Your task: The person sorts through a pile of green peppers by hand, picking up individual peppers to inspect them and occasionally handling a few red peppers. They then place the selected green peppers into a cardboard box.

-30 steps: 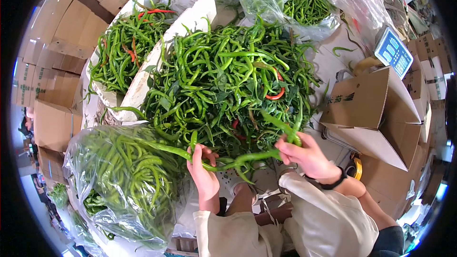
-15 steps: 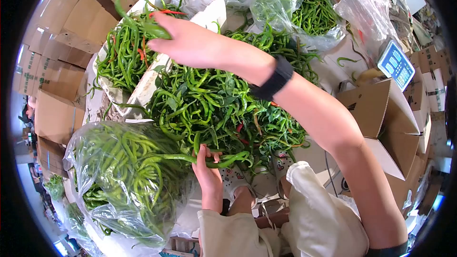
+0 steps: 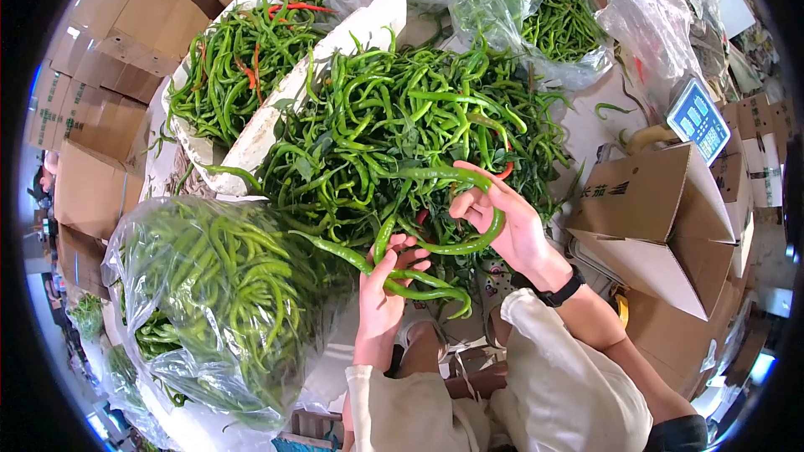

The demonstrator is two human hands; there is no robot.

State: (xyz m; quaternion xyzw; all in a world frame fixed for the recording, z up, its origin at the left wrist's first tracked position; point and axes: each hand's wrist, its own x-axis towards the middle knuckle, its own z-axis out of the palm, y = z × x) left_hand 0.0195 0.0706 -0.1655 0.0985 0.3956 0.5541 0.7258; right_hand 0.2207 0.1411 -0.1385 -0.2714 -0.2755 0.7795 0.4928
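Back from one white box (image 3: 381,4), my right hand (image 3: 515,226), fingers narrowed on at least one curved pepper (image 3: 469,247), my left hand (image 3: 381,293) curled around at least two green peppers (image 3: 335,249), one heap (image 3: 377,117) just beyond.

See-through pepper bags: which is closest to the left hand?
At the lower left, the big, bulging clear plastic bag of green peppers, beside the left hand. The clear plastic bag at upper right lies farther off, beyond the green pepper heap.
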